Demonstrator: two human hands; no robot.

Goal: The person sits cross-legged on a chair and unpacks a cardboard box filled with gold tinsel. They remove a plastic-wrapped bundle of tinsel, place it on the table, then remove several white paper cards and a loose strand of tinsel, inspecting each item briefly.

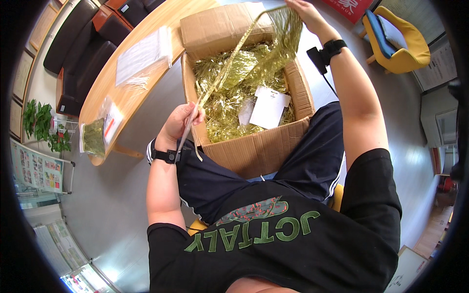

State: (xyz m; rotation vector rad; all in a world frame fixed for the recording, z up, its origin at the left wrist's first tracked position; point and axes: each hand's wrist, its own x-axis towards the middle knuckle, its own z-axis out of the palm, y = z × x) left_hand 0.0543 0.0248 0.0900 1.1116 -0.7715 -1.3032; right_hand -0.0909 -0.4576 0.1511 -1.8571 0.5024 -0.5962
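My left hand (pixel 182 120), left of the open cardboard box (pixel 256 150), pinches one end of a gold tinsel fringe garland and a thin clear plastic piece, perhaps a bag. Raised beyond the box's far right corner, my right hand (pixel 306 14) grips the other part of the gold tinsel garland (pixel 287 33). Its braided edge stretches between both hands, while its shiny strands hang over the box. More gold tinsel (pixel 223 117) fills the box. A white card (pixel 268 109) with small print lies on that tinsel near the right side.
A curved wooden table (pixel 99 86) at the left bears a stack of clear plastic bags (pixel 144 55), white ties (pixel 137 82) and a bagged gold tinsel bundle (pixel 93 137). The box's far flap (pixel 223 27) stands up. A yellow armchair (pixel 414 49) is at the far right.
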